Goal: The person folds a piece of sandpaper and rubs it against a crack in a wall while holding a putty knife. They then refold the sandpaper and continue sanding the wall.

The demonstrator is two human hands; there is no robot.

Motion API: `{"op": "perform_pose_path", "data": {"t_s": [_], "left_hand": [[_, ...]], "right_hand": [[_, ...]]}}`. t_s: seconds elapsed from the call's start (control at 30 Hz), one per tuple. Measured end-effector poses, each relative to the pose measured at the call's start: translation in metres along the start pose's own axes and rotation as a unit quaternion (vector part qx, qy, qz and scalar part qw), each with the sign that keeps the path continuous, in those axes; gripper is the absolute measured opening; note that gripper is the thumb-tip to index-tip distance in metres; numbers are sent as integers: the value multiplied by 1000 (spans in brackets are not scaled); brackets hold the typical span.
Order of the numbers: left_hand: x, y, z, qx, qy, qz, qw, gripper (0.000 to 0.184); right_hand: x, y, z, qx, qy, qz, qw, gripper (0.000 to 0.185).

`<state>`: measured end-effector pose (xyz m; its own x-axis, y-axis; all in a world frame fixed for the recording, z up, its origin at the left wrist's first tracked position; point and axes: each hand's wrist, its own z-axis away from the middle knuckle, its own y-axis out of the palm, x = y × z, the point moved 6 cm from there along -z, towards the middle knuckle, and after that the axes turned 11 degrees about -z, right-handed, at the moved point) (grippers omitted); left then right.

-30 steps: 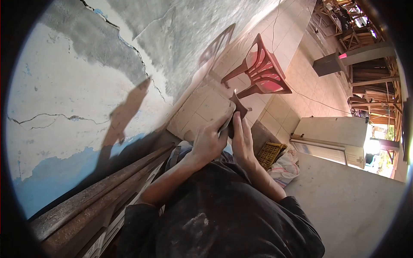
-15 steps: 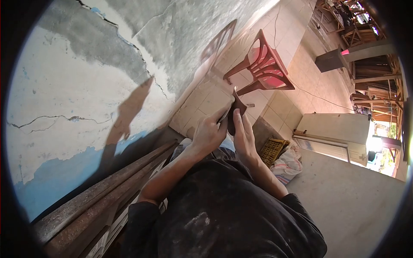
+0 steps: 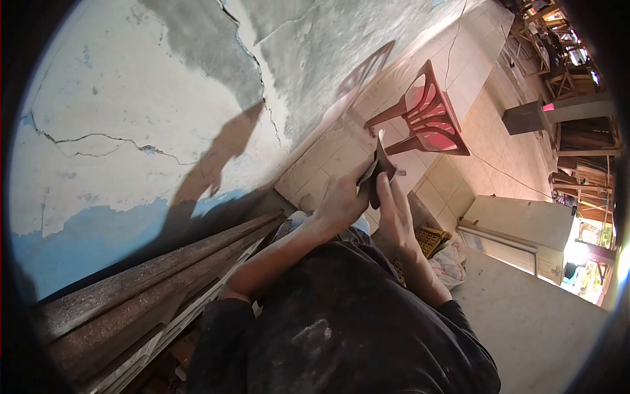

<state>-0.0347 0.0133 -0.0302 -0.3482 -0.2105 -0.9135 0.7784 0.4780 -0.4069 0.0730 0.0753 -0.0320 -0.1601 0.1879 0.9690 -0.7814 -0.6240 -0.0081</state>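
"Head view, and there's the dark sheet [image 3: 384, 168], curled, held up well in front of the black shirt [image 3: 348, 315]!"

"How's the left hand [image 3: 344, 202]?"

"Fingers bent, closed round the sheet's left side. The right hand [image 3: 397, 213] lies along the other side, touching it, fingers nearly straight; whether it pinches, I can't tell."

"And around them?"

"A red chair [image 3: 430, 117] stands far off, beyond the sheet! A yellow crate [image 3: 433, 241] sits on the right beside a white sack [image 3: 451, 264]; long brown poles [image 3: 164, 264] lie near on the left, along the cracked wall [image 3: 118, 171]."
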Motion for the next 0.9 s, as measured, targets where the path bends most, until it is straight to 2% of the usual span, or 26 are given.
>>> {"op": "perform_pose_path", "data": {"t_s": [0.07,0.17,0.27,0.4,0.47,0.53,0.57,0.63,0.77,0.87,0.9], "left_hand": [[-5,1,3,-6,7,-5,1000,32],[-3,7,4,-8,40,37,998,32],[15,12,-2,6,-17,42,999,32],[5,6,3,8,-20,41,999,31],[15,5,-3,-4,-50,69,996,30],[4,3,3,-32,-4,41,999,29],[-2,3,6,-43,17,29,999,28],[0,3,2,-10,-15,36,999,27],[6,3,-5,-4,-39,23,999,27],[-6,5,-3,-26,26,59,998,27],[2,6,-7,-38,11,56,998,27]], "right_hand": [[-6,-6,-1,-25,-81,74,994,37],[-3,-4,-13,15,73,-125,989,46],[11,6,-5,35,-17,14,999,47],[11,-3,-9,-5,21,-18,1000,41],[9,0,-3,32,0,77,997,43],[5,-1,-5,43,-16,87,995,44],[0,-4,-8,37,-19,50,998,45],[1,-4,-6,31,-29,6,999,45],[6,-5,-6,38,-46,-6,998,47],[-2,-7,-5,14,7,-57,998,47],[-3,-6,-4,1,31,-84,996,46]]}}
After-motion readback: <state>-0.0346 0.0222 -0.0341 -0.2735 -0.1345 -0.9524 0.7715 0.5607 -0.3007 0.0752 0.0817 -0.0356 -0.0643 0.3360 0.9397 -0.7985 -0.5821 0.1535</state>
